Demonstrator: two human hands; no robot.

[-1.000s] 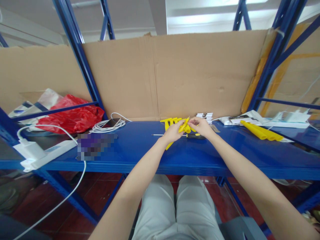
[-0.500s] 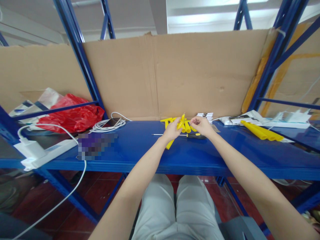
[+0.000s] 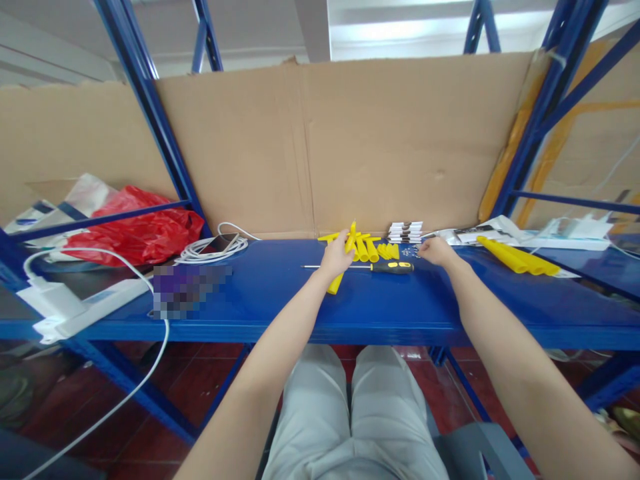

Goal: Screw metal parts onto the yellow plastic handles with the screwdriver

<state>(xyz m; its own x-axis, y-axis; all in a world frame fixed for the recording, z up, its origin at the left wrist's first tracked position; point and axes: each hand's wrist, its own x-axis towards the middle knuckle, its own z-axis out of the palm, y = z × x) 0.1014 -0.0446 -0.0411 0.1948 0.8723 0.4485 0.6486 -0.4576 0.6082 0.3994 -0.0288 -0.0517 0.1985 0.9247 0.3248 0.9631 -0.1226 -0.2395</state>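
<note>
Left fingers (image 3: 343, 238) curled around yellow piece (image 3: 353, 233)

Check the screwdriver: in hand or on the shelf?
The screwdriver lies on the blue shelf: its handle is uncovered, the left hand holds a yellow piece, and the right hand is beside small parts.

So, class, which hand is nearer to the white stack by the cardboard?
Right. The right hand is just in front of the white stack, slightly to its right; the left hand is farther off to its left, holding a yellow piece.
</note>
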